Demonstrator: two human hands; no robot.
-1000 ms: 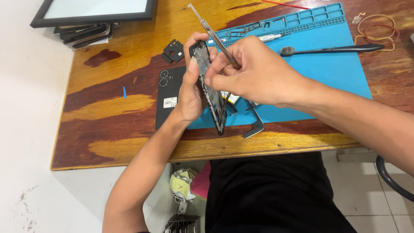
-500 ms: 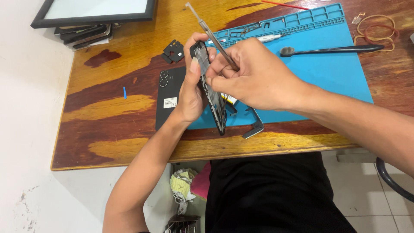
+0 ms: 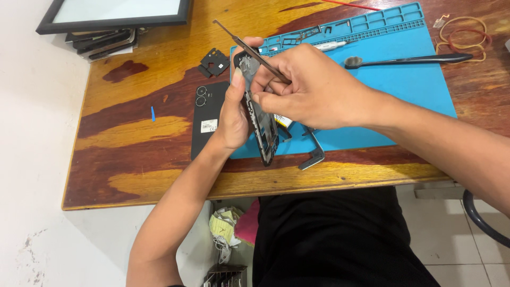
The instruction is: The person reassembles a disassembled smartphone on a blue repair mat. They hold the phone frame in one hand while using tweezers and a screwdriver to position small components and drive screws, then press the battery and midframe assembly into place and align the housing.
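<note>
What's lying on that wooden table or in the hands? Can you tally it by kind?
Phone frame, in left hand: 1
Tweezers, in right hand: 1
Phone back cover: 1
Blue repair mat: 1
Black spudger: 1
Rubber bands: 2
Total: 7

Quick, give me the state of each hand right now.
Left hand: closed on the phone frame, held on edge over the mat.
Right hand: closed on the tweezers, tips at the frame.
</note>
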